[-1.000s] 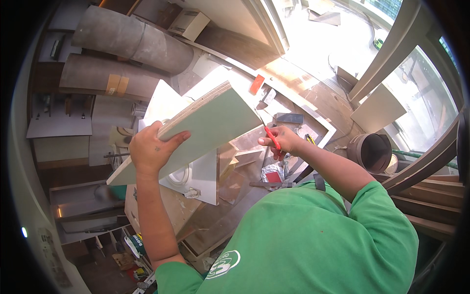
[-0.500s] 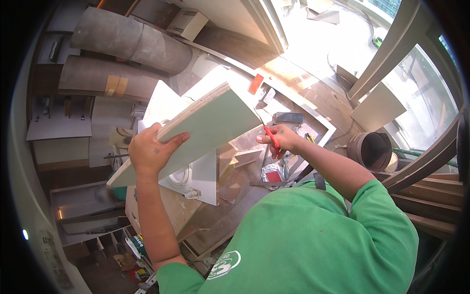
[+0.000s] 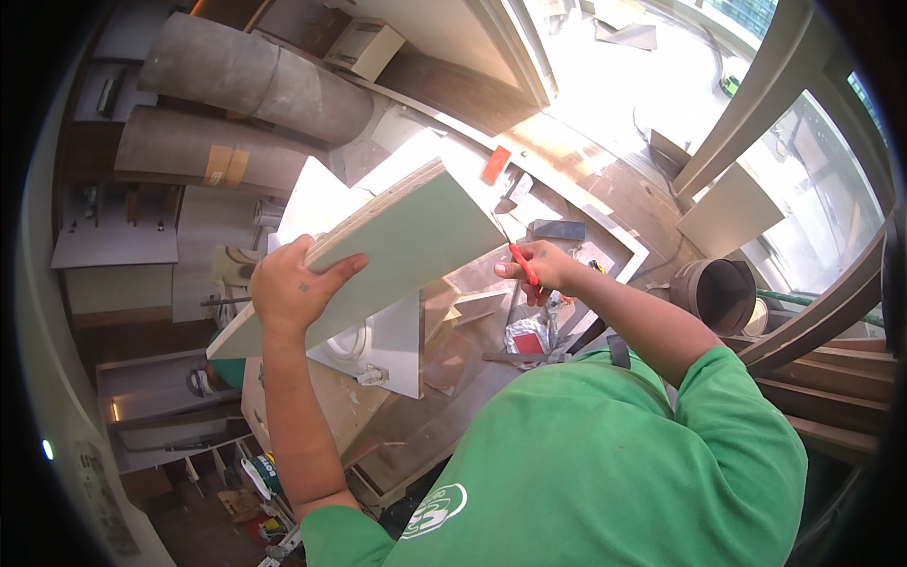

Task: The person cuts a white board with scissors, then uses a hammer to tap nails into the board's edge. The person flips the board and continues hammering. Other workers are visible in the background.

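Note:
My left hand (image 3: 298, 283) grips the upper long edge of a pale green board (image 3: 402, 246), its thumb flat on the green face and its fingers hidden behind. The board is tilted, with a rough, light brown edge turned up. Closed around red-handled scissors (image 3: 522, 265), my right hand (image 3: 540, 269) is just off the board's right corner. The thin dark blade points up and away from me, beside that corner. I cannot tell whether the blade touches the board.
Below the board stands a white panel (image 3: 402, 364). Hand tools, an orange block (image 3: 495, 164) and a dark grey block (image 3: 558, 229) lie beyond my right hand. A brown bucket (image 3: 710, 293) stands at right. Large rolls (image 3: 255, 76) lie far left, near open cabinets. A shoe (image 3: 198, 382) shows at left.
Both hands, the board and the scissors stay almost in place. At the left, the blurred dark shape below the board has become a clear shoe beside green cloth.

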`<state>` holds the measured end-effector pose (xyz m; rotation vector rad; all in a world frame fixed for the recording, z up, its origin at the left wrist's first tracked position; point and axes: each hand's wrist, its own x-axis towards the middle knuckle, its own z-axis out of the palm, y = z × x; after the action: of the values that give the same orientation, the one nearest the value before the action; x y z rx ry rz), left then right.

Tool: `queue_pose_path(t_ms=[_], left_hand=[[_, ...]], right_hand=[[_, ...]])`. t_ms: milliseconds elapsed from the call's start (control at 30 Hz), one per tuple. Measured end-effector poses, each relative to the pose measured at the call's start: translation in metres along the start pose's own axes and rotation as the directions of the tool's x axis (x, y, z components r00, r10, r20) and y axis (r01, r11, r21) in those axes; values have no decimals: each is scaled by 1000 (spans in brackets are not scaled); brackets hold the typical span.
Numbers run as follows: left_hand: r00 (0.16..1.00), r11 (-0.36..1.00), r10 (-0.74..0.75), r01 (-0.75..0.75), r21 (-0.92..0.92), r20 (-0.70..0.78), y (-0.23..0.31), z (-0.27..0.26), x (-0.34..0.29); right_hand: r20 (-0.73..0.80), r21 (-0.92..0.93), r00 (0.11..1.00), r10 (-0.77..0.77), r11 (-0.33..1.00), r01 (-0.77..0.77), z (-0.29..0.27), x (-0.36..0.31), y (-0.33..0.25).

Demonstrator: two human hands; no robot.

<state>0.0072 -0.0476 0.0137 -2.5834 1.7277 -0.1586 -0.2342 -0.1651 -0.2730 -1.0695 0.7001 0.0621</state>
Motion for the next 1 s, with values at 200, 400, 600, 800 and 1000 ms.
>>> queue_pose_path(t_ms=[200, 400, 600, 800, 1000], left_hand=[[1000, 1000, -25, 25, 17, -11, 1, 0, 2], [1000, 999, -22, 23, 34, -16, 1, 1, 1], [998, 1000, 12, -11, 18, -62, 1, 3, -1], [997, 999, 31, -29, 35, -69, 0, 4, -4], [993, 998, 63, -63, 6, -100, -4, 7, -9]], right_hand=[[2, 32, 1000, -9, 999, 8, 0, 5, 7], [-7, 46, 1000, -13, 999, 14, 1, 1, 7], [-25, 31, 1000, -10, 999, 11, 3, -4, 3], [11, -28, 1000, 8, 1000, -8, -1, -2, -6], [27, -37, 999, 33, 999, -32, -5, -5, -16]])
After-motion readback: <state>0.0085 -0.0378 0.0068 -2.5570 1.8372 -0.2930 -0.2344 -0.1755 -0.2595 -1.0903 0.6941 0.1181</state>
